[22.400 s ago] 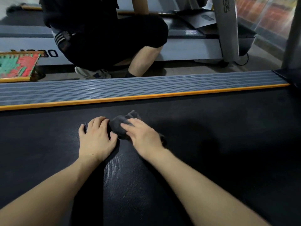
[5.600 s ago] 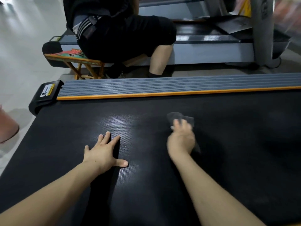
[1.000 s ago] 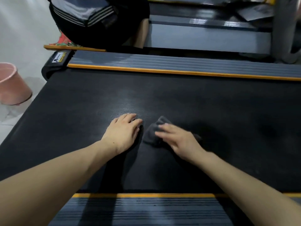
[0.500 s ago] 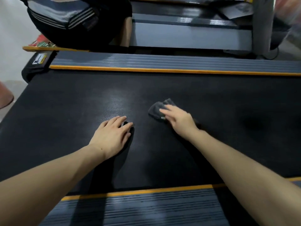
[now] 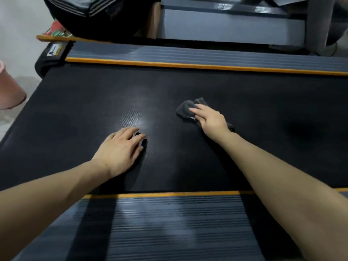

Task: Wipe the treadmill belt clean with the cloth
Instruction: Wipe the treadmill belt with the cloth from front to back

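Note:
The black treadmill belt (image 5: 263,113) fills the middle of the head view. A small dark grey cloth (image 5: 185,109) lies crumpled on it, right of centre. My right hand (image 5: 210,119) presses down on the cloth with fingers stretched over it; part of the cloth pokes out behind the wrist. My left hand (image 5: 122,149) rests flat on the belt to the left, palm down, fingers apart, holding nothing. A pale sheen shows on the belt between the hands.
Grey ribbed side rails with orange trim run along the far edge (image 5: 207,56) and the near edge (image 5: 169,223). A person in dark shorts (image 5: 90,16) crouches beyond the far rail. A pink bucket (image 5: 8,91) stands on the floor at left. Another treadmill (image 5: 235,27) stands behind.
My right hand has slid the cloth away from my left hand, further up and to the right on the belt. My left hand stays planted on the belt.

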The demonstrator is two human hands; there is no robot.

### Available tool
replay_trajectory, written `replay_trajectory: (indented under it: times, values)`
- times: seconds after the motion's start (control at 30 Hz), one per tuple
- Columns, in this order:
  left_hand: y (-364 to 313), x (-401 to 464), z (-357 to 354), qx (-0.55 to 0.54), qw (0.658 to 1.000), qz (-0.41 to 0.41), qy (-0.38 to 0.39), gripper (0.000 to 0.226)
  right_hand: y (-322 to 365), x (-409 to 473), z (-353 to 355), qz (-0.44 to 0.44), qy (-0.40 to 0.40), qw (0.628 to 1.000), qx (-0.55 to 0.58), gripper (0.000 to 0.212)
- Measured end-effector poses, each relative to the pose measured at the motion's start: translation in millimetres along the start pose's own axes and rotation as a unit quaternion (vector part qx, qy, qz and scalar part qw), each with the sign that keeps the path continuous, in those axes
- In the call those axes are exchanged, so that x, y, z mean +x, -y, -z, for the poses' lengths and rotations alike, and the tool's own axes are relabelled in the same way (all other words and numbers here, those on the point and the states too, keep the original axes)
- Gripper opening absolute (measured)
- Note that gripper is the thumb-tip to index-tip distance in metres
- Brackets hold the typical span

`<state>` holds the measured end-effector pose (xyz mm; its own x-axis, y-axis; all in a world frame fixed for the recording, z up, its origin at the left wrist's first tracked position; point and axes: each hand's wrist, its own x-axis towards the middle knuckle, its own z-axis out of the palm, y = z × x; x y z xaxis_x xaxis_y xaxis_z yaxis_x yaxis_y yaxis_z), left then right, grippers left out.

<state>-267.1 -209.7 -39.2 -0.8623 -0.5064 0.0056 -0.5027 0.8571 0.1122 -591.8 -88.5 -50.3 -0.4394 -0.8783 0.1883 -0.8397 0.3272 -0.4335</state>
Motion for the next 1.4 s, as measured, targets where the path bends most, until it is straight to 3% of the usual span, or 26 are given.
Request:
replay_trajectory:
  times: [0.1,0.3,0.43,0.5,0.63,0.7,0.83,0.9,1.0,1.1,1.23,1.3,1.4]
  values:
    - [-4,-13,1,-0.004,1.0,-0.004,0.01,0.045,17,-47,-1,0.051,0.021,0.998,0.027,0.034]
    - [-2,-29,14,-0.032,0.999,0.012,0.015,0.046,37,-145,19,0.199,0.193,0.955,0.109,0.033]
    - [-2,-41,23,-0.035,0.998,0.027,0.043,0.049,29,-132,20,0.238,0.2,0.945,0.097,0.031]
    - [-2,-47,25,-0.033,0.997,0.041,0.052,0.049,28,-104,10,0.222,0.169,0.958,0.067,0.029]
    - [-6,-63,27,-0.051,0.992,0.111,0.041,0.046,40,-59,-15,0.038,0.056,0.996,0.053,0.03]
    - [-7,-73,23,-0.055,0.991,0.121,0.034,0.045,53,-66,-16,0.007,0.048,0.996,0.069,0.029]
    - [-11,-94,10,-0.044,0.993,0.108,0.016,0.041,80,-132,5,0.095,0.198,0.963,0.156,0.029]
    - [-10,-105,5,-0.039,0.991,0.125,-0.006,0.037,83,-155,8,0.13,0.235,0.947,0.174,0.031]
    - [-3,-117,-5,-0.048,0.988,0.146,-0.034,0.038,80,-146,5,0.16,0.214,0.952,0.149,0.03]
    - [-3,-120,-8,-0.088,0.983,0.145,-0.072,0.047,81,-107,-8,0.181,0.142,0.968,0.097,0.029]
    - [-4,-116,-8,-0.077,0.981,0.166,-0.063,0.037,89,-64,-37,0.051,0.03,0.994,0.092,0.027]
    - [0,-114,-7,-0.073,0.98,0.178,-0.059,0.036,99,-70,-37,0.031,0.041,0.993,0.102,0.027]
    - [11,-117,-3,-0.069,0.979,0.187,-0.053,0.033,114,-112,-20,0.123,0.162,0.97,0.133,0.028]
